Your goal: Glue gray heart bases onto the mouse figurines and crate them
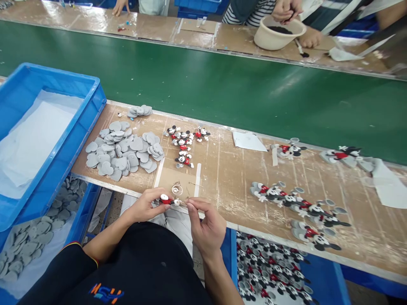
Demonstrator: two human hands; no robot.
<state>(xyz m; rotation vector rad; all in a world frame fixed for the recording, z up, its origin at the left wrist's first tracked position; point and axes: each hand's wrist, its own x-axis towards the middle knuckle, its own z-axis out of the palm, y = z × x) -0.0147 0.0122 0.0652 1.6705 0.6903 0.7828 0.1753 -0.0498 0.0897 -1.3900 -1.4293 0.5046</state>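
Observation:
My left hand (144, 205) grips a small red-and-white cartoon mouse figure (165, 199) above the front edge of the cardboard-covered bench (222, 186). My right hand (206, 224) pinches a thin pale piece (187, 204) between thumb and forefinger, close to the figure's white end. Just beyond my hands lies a small coil of clear wire (177, 189). Farther back are several black, white and red mouse figures (182, 146) and a heap of grey foam hearts (124, 150). More mouse figures on grey backings (295, 205) lie to my right.
A blue crate lined with white sheet (54, 127) stands at left, with grey hearts in a crate (28, 245) below it. A blue crate of finished figures (270, 271) sits lower right. Beyond the bench runs a green conveyor belt (203, 80); a co-worker's hands (286, 10) are above a white bowl (280, 33).

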